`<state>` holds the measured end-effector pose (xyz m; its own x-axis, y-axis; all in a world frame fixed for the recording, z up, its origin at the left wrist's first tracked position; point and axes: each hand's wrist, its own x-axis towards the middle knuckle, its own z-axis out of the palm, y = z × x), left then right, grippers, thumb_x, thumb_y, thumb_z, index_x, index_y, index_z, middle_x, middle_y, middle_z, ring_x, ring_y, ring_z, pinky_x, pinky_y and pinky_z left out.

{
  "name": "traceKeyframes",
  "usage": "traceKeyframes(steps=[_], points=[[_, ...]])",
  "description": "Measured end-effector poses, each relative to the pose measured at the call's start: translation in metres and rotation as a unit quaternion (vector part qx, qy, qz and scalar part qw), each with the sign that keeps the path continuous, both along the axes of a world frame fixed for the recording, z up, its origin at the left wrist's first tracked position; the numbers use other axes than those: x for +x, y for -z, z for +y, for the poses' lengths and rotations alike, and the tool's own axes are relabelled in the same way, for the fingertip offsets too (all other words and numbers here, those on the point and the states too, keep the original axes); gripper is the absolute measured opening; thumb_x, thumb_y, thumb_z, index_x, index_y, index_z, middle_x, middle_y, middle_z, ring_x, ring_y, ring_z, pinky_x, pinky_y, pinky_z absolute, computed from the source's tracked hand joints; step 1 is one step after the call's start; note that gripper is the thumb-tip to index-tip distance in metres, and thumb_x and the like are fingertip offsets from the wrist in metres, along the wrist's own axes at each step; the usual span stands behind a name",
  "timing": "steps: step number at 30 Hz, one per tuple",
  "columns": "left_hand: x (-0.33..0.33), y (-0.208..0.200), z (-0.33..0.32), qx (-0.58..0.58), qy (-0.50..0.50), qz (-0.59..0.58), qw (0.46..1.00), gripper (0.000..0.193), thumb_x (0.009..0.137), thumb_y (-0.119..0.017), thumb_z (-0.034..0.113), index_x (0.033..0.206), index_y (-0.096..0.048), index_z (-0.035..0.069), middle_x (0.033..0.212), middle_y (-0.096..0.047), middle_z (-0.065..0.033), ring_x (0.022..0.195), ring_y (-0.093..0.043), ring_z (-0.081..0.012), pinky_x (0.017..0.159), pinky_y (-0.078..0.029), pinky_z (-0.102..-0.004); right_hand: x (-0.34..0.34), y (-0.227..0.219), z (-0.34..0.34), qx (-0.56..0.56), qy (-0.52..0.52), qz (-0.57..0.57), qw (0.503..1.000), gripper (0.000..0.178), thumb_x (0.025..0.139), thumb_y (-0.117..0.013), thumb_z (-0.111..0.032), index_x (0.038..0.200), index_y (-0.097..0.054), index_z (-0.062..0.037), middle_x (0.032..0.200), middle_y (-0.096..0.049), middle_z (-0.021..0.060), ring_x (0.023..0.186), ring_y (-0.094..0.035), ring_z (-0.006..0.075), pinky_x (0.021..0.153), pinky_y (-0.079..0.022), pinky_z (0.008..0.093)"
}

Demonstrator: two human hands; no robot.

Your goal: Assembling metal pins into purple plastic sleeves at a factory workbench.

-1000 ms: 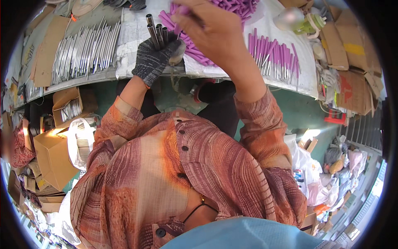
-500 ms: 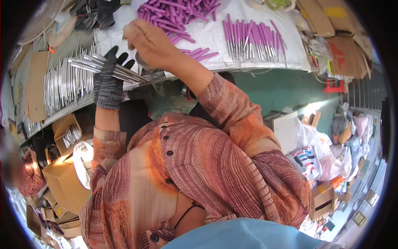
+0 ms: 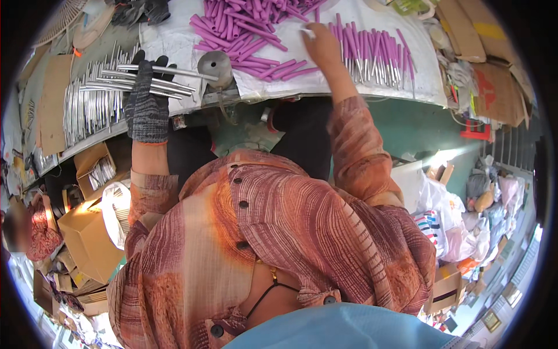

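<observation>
My left hand [image 3: 145,99], in a dark grey knitted glove, is closed round several thin silver metal rods [image 3: 168,87], which lie across the palm. Their right ends reach towards a round metal cylinder [image 3: 215,63] with a hole in its face, at the table's near edge. My bare right hand [image 3: 323,49] is over the white sheet, between a heap of purple tubes [image 3: 238,26] and a row of rods with purple sleeves [image 3: 378,52]. Its fingers are bent together; a small whitish bit shows at the tips, too unclear to name.
More bare rods [image 3: 93,104] lie in a row at the left, beside a cardboard strip [image 3: 55,104]. Flattened cartons [image 3: 494,87] and clutter border the table's right. Open boxes [image 3: 93,238] stand below left, plastic bags [image 3: 447,203] at the lower right.
My right hand has moved right, from above the metal cylinder to the sleeved rods, uncovering the cylinder. The rods in my left hand have turned closer to level.
</observation>
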<state>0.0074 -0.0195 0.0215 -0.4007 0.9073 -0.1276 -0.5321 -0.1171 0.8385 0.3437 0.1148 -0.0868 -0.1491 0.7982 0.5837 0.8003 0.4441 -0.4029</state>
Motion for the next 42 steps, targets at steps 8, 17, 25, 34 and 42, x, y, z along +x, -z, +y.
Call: traceKeyframes(steps=[8, 17, 25, 34, 42], points=[[0.014, -0.011, 0.004, -0.021, -0.033, 0.225, 0.974, 0.033, 0.091, -0.048, 0.016, 0.118, -0.049, -0.003, 0.109, -0.059, -0.0163, 0.1, -0.059, -0.0244, 0.09, -0.047, -0.0339, -0.071, 0.007, 0.019, -0.012, -0.057, -0.212, 0.976, 0.031, 0.068, -0.067, -0.013, 0.095, -0.053, -0.0088, 0.075, -0.062, 0.0116, 0.073, -0.061, 0.0316, 0.062, -0.048, 0.0421], [0.043, -0.017, 0.009, 0.044, 0.054, 0.313, 0.947, 0.029, 0.08, -0.069, 0.01, 0.107, -0.063, 0.003, 0.095, -0.067, -0.0035, 0.079, -0.061, -0.0086, 0.071, -0.048, -0.0223, -0.1, -0.13, -0.058, -0.29, -0.21, 0.455, 0.815, 0.025, 0.086, -0.049, -0.015, 0.108, -0.048, -0.0022, 0.077, -0.062, 0.009, 0.071, -0.063, 0.019, 0.062, -0.048, 0.0341], [0.052, -0.005, 0.007, 0.021, 0.119, 0.31, 0.943, 0.029, 0.08, -0.069, 0.015, 0.107, -0.064, 0.005, 0.089, -0.068, -0.0039, 0.075, -0.06, -0.0073, 0.064, -0.046, -0.0225, -0.12, -0.17, -0.078, -0.23, -0.291, 0.644, 0.669, 0.071, 0.082, -0.055, 0.003, 0.136, -0.01, -0.0064, 0.096, -0.056, 0.0149, 0.08, -0.063, 0.0234, 0.071, -0.056, 0.0349], [0.051, -0.009, 0.005, -0.01, 0.122, 0.307, 0.944, 0.028, 0.081, -0.068, 0.014, 0.106, -0.064, 0.003, 0.089, -0.068, -0.0053, 0.077, -0.061, -0.0093, 0.068, -0.047, -0.0244, -0.138, -0.182, -0.085, -0.103, -0.381, 0.415, 0.82, 0.065, 0.082, -0.055, 0.006, 0.137, -0.021, -0.0052, 0.097, -0.053, 0.0117, 0.085, -0.057, 0.0166, 0.076, -0.049, 0.0281], [0.031, -0.006, 0.0, -0.048, 0.174, 0.293, 0.939, 0.032, 0.081, -0.068, 0.015, 0.107, -0.062, 0.0, 0.095, -0.067, -0.0076, 0.084, -0.063, -0.0147, 0.074, -0.05, -0.0273, -0.143, -0.206, -0.087, -0.168, -0.366, 0.248, 0.881, 0.018, 0.09, -0.051, -0.018, 0.096, -0.05, -0.0016, 0.075, -0.051, 0.0079, 0.064, -0.05, 0.0154, 0.059, -0.042, 0.0274]])
